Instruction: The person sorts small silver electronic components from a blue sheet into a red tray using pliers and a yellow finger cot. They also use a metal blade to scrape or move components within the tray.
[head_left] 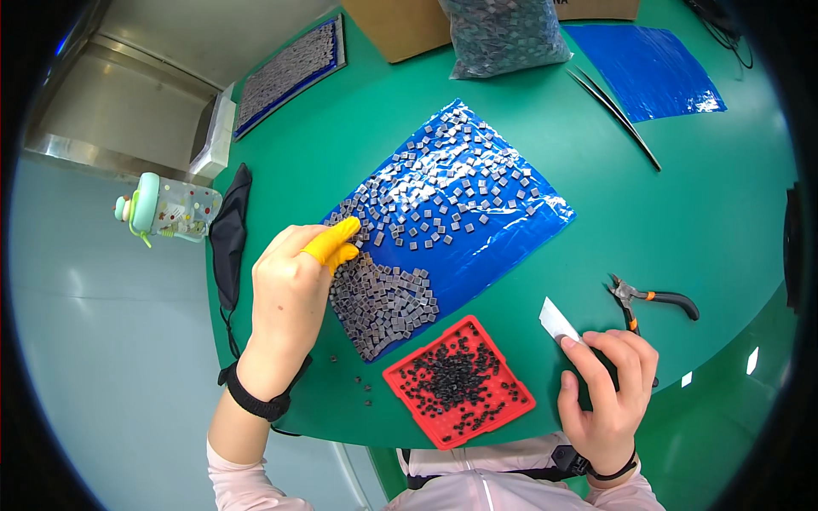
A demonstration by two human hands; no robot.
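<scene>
Yellow finger cots cover the thumb and index finger of my left hand [294, 268], which are bent toward each other in a pinch. What lies between their tips, if anything, is too small to make out. They are at the left part of a blue sheet [490, 277] strewn with small grey square pieces [388, 298], packed densely at its near left corner and loosely toward the far end. My right hand [609, 392] is closed around a flat-bladed tool [555, 321] with a pale, slanted blade pointing up and left. Its grip is mostly hidden by my fingers.
A red tray [524, 404] of small black pieces sits at the near edge. Cutting pliers [626, 294] lie by my right hand, tweezers [626, 128] farther back. Also around are a bag of pieces [507, 38], cardboard box [396, 30], second blue sheet [652, 72], black mask [228, 243] and bottle [175, 209].
</scene>
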